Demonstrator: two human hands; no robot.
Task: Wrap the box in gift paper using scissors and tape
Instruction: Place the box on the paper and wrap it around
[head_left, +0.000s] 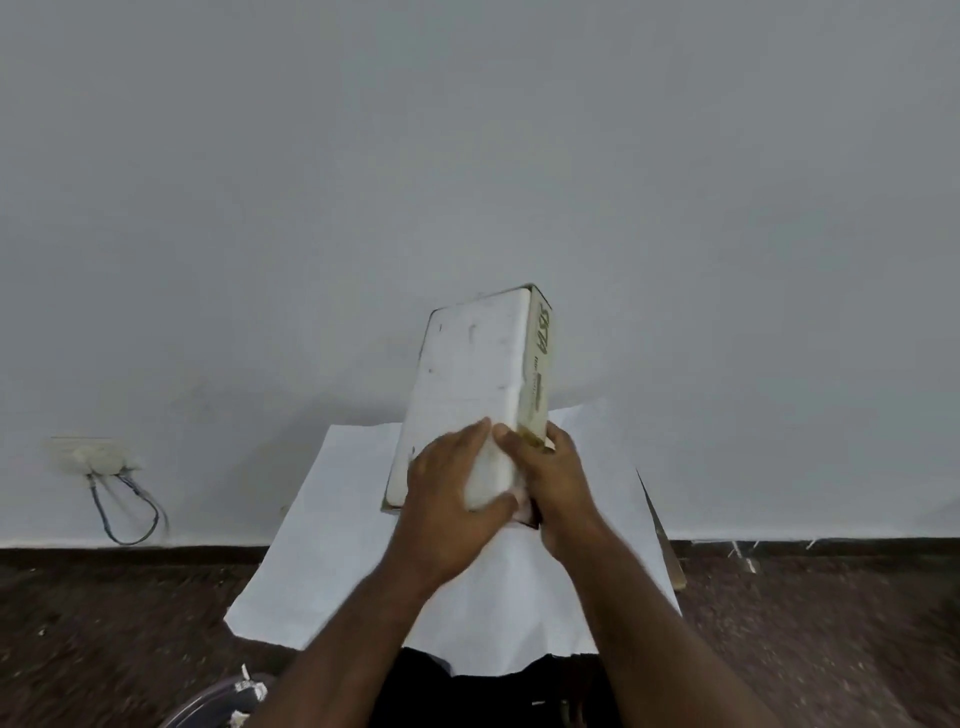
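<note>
One head-worn wide-angle view looks forward and slightly down from the person's own eye level, close over both forearms, facing a plain wall (467, 156) with a strip of dark floor (104, 623) along the lower edge.

Green letters run down the narrow side of the box (540, 364), looking like "SISTA"; the smaller print beneath them is too blurred to read.
</note>
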